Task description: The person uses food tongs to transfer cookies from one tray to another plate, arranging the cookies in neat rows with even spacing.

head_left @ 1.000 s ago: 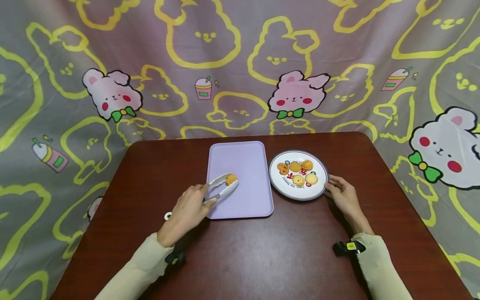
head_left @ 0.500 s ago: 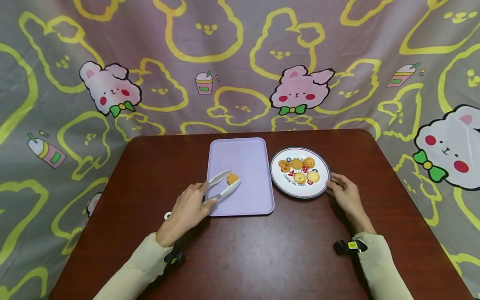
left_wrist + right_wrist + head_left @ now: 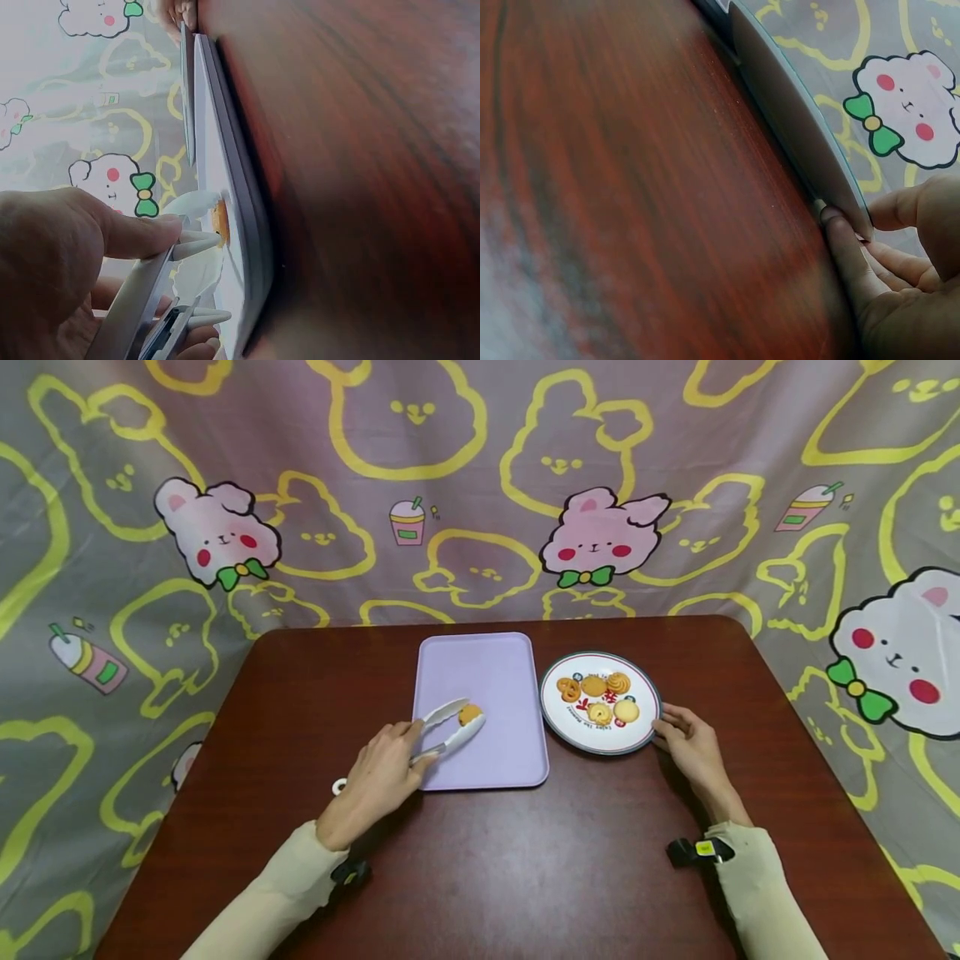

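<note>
My left hand (image 3: pixel 375 781) holds silver tongs (image 3: pixel 459 737) with white scalloped tips over a lilac tray (image 3: pixel 480 664). The tips lie on either side of a round golden cookie (image 3: pixel 469 716), which rests on the tray; in the left wrist view the cookie (image 3: pixel 220 223) is partly hidden by a tip. A white ring at the tongs' tail end shows beyond the hand. On the right, my right hand (image 3: pixel 693 747) pinches the rim of a white plate (image 3: pixel 600 743) with a dark edge. The right wrist view shows digits above and below that rim.
Several cookies lie on the plate, among them a pretzel-shaped one (image 3: pixel 569 690) and a swirled one (image 3: pixel 618 682). Tray and plate sit side by side on a dark wooden table (image 3: pixel 525 877). A bunny-patterned curtain (image 3: pixel 480 468) hangs behind and at both sides.
The tongs spread a little around the cookie, then shifted slightly right, the cookie along with them. The right hand stays at the plate rim. The head view tilted slightly.
</note>
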### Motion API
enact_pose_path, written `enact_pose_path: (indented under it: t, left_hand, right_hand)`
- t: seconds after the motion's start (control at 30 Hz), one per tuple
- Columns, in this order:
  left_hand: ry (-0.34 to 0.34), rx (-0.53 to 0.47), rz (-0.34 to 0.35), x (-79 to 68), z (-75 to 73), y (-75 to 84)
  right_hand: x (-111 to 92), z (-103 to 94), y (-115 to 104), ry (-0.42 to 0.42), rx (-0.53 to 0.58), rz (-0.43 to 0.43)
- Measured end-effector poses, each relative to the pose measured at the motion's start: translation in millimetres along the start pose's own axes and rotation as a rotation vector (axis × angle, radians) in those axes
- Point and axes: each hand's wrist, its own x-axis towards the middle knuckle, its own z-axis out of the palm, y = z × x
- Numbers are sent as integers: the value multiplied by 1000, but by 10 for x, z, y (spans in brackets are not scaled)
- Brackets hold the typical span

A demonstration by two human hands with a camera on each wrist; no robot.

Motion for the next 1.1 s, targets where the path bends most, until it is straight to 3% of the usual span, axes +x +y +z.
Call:
enact_pose_path:
  t: [0.33, 0.77, 1.1]
  left_hand:
    - [2, 10, 59, 192, -34, 164]
    - [-31, -19, 152, 455, 39, 479]
    - [-98, -20, 199, 662, 93, 747]
  right_hand:
    - [26, 4, -5, 3, 7, 7]
    - [20, -8, 8, 7, 25, 24]
    - [28, 1, 35, 16, 26, 24]
